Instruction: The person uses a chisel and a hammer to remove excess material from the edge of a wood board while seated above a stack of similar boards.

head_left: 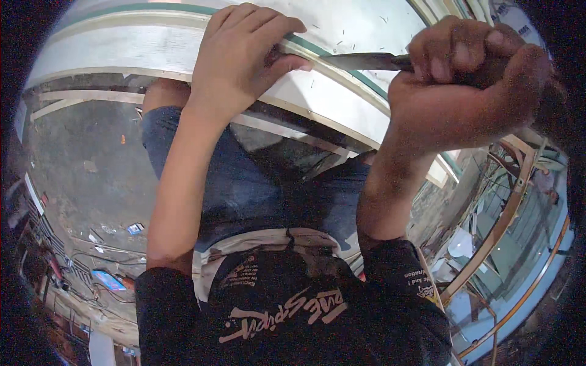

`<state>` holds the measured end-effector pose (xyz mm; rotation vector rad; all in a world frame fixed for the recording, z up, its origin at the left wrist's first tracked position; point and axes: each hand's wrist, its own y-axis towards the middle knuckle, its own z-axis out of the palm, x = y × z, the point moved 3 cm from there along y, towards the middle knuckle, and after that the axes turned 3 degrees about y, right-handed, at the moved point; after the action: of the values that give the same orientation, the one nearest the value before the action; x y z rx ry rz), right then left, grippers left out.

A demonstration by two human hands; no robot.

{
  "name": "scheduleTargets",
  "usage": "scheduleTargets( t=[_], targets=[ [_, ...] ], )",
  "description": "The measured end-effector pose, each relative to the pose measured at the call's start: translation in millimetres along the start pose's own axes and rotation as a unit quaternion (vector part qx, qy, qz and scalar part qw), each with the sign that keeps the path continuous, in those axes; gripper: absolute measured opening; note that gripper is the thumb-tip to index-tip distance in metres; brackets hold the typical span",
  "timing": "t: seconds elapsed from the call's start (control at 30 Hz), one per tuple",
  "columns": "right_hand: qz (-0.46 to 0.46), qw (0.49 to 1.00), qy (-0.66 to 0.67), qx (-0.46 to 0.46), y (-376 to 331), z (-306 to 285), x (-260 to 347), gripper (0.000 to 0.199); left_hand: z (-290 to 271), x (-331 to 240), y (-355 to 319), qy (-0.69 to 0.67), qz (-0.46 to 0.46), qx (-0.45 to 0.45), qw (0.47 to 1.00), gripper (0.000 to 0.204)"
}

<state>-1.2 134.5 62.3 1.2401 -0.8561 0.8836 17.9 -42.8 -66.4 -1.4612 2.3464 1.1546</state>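
My right hand [464, 79] is closed in a fist around the handle of a knife [366, 61]. Its dark pointed blade reaches left, over a green strip [360, 78] along the white panel [116, 52]. The tip comes close to the thumb of my left hand [235, 64]. That hand bends over the panel's edge, with forefinger above and thumb below the green strip, gripping there; its other fingertips are partly hidden. Thin dark slivers [383, 19] lie scattered on the white surface beyond the strip.
My knees, in blue shorts [256, 177], are under the panel's near side. Grey floor [91, 165] at left carries small litter, a blue packet [135, 228], cables and a phone-like lit rectangle [110, 280]. Curved wooden strips [488, 244] and glass-like sheets stand at right.
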Motion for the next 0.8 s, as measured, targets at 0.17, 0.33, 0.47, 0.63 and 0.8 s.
scheduleTargets(
  t=[0.17, 0.33, 0.47, 0.63, 0.8],
  targets=[
    [0.014, 1.000, 0.015, -0.002, 22.5, -6.8, -2.8, 0.036, 0.2, 3.4, -4.0, -0.025, -0.012, -0.008, 1.000, 0.043],
    [0.059, 0.996, 0.060, 0.016, 28.7, -16.5, -4.4, 0.038, 2.8, 4.1, -4.4, -0.007, -0.025, 0.001, 1.000, 0.041],
    [0.016, 0.999, 0.000, 0.046, 32.3, -6.6, 2.3, 0.037, 3.7, 4.8, -5.4, -0.019, -0.033, 0.001, 0.999, 0.041],
    [0.030, 0.995, 0.090, 0.033, 19.1, 9.4, 1.4, 0.030, 4.0, 5.7, -7.9, -0.020, -0.048, 0.005, 0.999, 0.041],
    [0.061, 0.996, 0.063, 0.023, -17.8, 8.8, -14.5, 0.031, 3.6, 4.1, -7.8, -0.024, -0.053, 0.017, 0.998, 0.041]
  ],
)
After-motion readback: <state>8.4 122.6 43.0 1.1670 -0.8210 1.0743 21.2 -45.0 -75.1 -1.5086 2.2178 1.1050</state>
